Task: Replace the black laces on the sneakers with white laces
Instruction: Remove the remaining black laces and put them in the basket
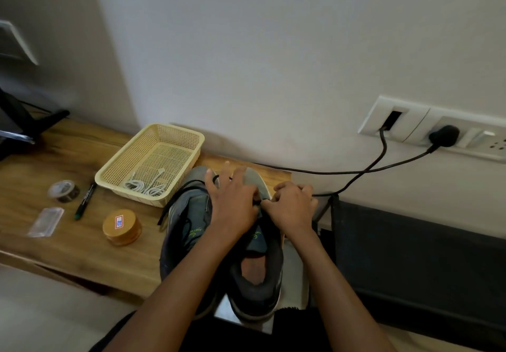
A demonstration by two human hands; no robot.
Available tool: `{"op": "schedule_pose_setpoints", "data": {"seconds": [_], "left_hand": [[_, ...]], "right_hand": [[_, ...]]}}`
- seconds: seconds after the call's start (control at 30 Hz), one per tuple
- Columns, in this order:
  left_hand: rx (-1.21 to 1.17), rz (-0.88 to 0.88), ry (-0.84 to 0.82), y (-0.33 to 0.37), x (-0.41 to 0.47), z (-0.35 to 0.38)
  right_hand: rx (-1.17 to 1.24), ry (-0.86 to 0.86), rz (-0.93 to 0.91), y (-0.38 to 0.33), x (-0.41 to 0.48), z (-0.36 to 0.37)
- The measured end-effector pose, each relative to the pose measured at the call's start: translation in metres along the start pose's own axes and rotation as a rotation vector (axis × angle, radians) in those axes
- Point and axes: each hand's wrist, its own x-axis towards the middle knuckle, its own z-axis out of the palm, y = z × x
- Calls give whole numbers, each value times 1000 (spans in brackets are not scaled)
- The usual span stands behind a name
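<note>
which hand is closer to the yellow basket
Left. The left hand is over the sneakers, just right of the yellow mesh basket; the right hand is farther right, beyond the left.

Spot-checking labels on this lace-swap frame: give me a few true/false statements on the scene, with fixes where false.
1. The white laces lie in the cream basket. True.
2. The left hand and the right hand meet at the black lace of the right-hand sneaker. True.
3. The black marker lies in the basket. False: it lies on the table, left of the basket.
4. Nothing is plugged into the wall socket. False: a black plug sits in it.
5. The left-hand sneaker wears white laces. False: a trailing lace, black, runs from it onto the table.
</note>
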Motion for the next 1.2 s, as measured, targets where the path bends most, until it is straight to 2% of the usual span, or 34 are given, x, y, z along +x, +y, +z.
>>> {"op": "schedule_pose_setpoints", "data": {"seconds": [0.07, 0.2, 0.37, 0.43, 0.53, 0.6, 0.67, 0.73, 0.77, 0.87, 0.97, 1.07, 1.2], "left_hand": [[9, -42, -68, 0, 0, 4], [30, -110, -89, -3, 3, 6], [-2, -127, -1, -3, 7, 14], [-105, -181, 126, -4, 7, 12], [-386, -325, 516, -4, 9, 2], [-705, -508, 728, -6, 13, -6], [-939, -690, 811, -11, 16, -11], [-887, -737, 778, -16, 17, -12], [-807, -679, 744, -17, 16, -12], [-460, -298, 545, -14, 11, -12], [-107, -1, 182, -8, 4, -6], [-9, 28, -34, -3, 0, 5], [53, -32, -68, -4, 3, 9]], "right_hand": [[-1, 3, -7, 0, 1, 1], [-24, 6, -3, 1, 2, 1], [-38, 40, 23, 1, -1, 1], [-46, 51, 46, 1, -3, 0], [-29, 54, 87, 4, -3, -3], [-16, 53, 105, 4, -3, -2], [-16, 44, 104, 1, -3, -1], [-4, 34, 87, -2, -4, -1], [5, 31, 75, -3, -4, -1], [14, 19, 58, -3, -4, -3], [17, 10, 68, -3, -4, -5], [24, 13, 71, -4, -4, -6], [-7, 22, 48, -4, -5, -7]]}}
